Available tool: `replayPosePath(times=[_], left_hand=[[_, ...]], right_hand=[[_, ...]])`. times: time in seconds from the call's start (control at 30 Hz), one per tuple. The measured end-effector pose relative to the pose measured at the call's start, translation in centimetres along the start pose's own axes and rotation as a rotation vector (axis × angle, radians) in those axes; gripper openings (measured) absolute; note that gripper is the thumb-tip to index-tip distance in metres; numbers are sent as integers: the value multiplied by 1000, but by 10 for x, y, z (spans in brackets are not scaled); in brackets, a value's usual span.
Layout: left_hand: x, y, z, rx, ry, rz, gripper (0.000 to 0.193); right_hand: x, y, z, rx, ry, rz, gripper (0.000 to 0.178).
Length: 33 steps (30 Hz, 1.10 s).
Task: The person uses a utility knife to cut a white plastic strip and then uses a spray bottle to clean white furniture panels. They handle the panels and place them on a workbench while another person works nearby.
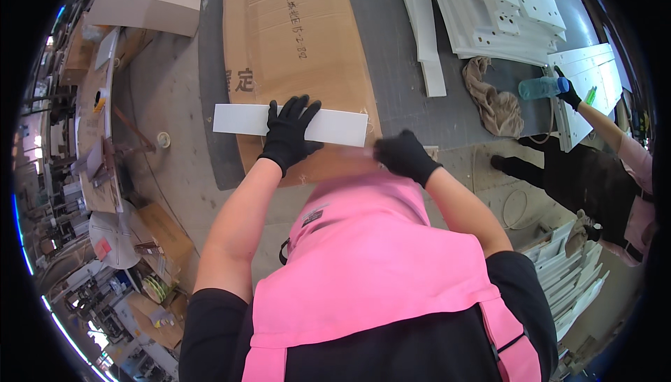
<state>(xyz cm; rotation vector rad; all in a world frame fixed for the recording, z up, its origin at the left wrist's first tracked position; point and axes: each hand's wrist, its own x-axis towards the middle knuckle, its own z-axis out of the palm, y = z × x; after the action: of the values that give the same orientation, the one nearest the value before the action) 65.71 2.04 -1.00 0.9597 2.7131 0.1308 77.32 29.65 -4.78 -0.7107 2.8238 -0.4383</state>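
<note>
A short white board lies crosswise over the flattened brown cardboard on the grey table. My left hand, in a black glove, presses on the board with its fingers spread. Its left end reaches past the cardboard's edge. Beside the board's right end, close to the table's near edge, is my right hand, gloved in black too, with fingers curled closed. A faint blurred streak runs left from those fingers along the board's near edge; what they hold is too smeared to name.
Long white strips and stacked white drilled panels lie on the table at the right, near a crumpled brown cloth. A co-worker's gloved hand touches a blue-capped bottle. Cardboard boxes stand at the left.
</note>
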Motion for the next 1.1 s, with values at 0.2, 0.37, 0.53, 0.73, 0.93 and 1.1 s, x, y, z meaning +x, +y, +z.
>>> replayPosePath(times=[0.2,0.37,0.53,0.73,0.93,1.1], left_hand=[[19,1,-27,-56,57,60,87],[54,32,-8,-108,186,-149,90],[-1,14,24,-157,211,-54,84],[-104,-25,29,-113,200,-179,77],[-109,-17,29,-140,220,-220,75],[-84,6,27,-189,234,-193,74]], right_hand=[[-68,36,-16,1618,200,734,14],[-58,39,-12,1535,357,763,15],[-10,33,-5,1323,360,740,21],[60,67,-5,641,374,659,31],[91,35,-19,153,271,456,20],[84,-4,-13,84,76,234,19]])
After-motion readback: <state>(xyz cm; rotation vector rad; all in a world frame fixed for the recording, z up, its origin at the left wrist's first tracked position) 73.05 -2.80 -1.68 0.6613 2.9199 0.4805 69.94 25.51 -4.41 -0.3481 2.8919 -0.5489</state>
